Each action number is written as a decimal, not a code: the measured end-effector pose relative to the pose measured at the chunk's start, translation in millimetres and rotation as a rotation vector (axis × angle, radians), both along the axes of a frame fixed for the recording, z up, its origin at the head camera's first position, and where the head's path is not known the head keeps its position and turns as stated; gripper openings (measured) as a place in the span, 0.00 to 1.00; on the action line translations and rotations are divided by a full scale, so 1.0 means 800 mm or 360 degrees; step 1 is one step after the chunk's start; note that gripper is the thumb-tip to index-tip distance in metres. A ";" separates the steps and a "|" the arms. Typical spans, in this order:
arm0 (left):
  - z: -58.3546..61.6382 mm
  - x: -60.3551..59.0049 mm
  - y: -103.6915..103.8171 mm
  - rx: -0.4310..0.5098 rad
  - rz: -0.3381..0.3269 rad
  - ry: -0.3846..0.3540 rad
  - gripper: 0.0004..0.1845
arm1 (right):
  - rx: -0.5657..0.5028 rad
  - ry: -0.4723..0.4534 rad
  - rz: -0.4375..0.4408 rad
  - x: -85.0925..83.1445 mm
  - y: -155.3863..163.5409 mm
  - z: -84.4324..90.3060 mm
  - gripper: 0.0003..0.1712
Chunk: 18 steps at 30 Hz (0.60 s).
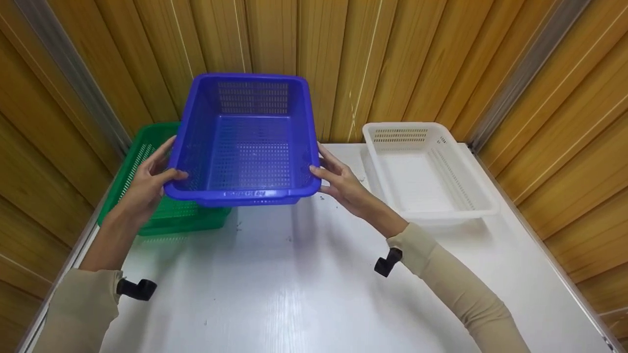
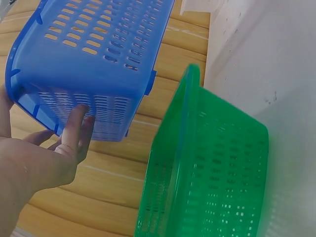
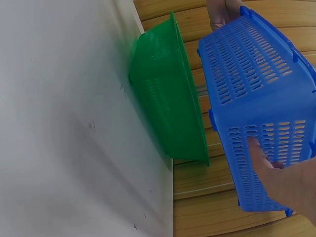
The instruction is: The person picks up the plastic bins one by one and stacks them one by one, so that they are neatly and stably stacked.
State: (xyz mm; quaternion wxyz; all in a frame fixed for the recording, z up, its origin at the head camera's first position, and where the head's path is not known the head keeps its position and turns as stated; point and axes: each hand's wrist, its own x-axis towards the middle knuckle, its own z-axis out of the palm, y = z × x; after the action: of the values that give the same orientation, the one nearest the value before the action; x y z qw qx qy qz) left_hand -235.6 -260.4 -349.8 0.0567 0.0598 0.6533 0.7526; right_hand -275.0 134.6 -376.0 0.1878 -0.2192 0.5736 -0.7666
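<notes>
Beyond and below my left hand [image 1: 147,189], a green basket [image 1: 176,210] sits on the white counter [image 1: 265,294]; a white basket [image 1: 417,176] lies to the right of my right hand [image 1: 346,189]. From above, the blue basket [image 1: 252,152] hides part of the green one; both wrist views show a gap between them, and my fingers against the blue basket's slotted outside. My hands grip it raised between them, thumbs over its rim, mouth tilted up toward me, long axis apparently running away from me.

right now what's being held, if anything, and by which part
The blue basket: the left hand and right hand grip its opposite sides near the front corners, thumbs over the rim.
</notes>
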 end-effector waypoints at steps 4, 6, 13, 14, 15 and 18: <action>-0.001 0.011 -0.018 0.0080 -0.0005 0.0075 0.39 | -0.0020 -0.0001 0.0008 0.000 -0.019 0.000 0.42; -0.001 0.016 -0.027 0.0111 -0.0009 0.0094 0.39 | -0.0035 -0.0006 0.0011 0.001 -0.029 -0.001 0.41; 0.003 0.034 -0.062 0.0173 -0.0025 0.0111 0.37 | -0.0100 -0.0042 0.0081 0.011 -0.063 -0.005 0.41; 0.004 0.036 -0.066 0.0177 -0.0025 0.0122 0.36 | -0.0099 -0.0039 0.0092 0.013 -0.067 -0.005 0.42; 0.004 0.037 -0.070 0.0177 -0.0019 0.0130 0.36 | -0.0096 -0.0037 0.0101 0.014 -0.071 -0.006 0.42; 0.003 0.041 -0.080 0.0180 -0.0013 0.0153 0.36 | -0.0088 -0.0031 0.0119 0.016 -0.083 -0.006 0.44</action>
State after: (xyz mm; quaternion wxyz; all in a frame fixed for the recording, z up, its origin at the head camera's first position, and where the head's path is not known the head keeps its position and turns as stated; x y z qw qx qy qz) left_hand -203.1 -324.2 -347.3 0.0249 0.1017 0.6115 0.7843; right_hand -262.4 68.5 -380.7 0.2159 -0.2381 0.5418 -0.7766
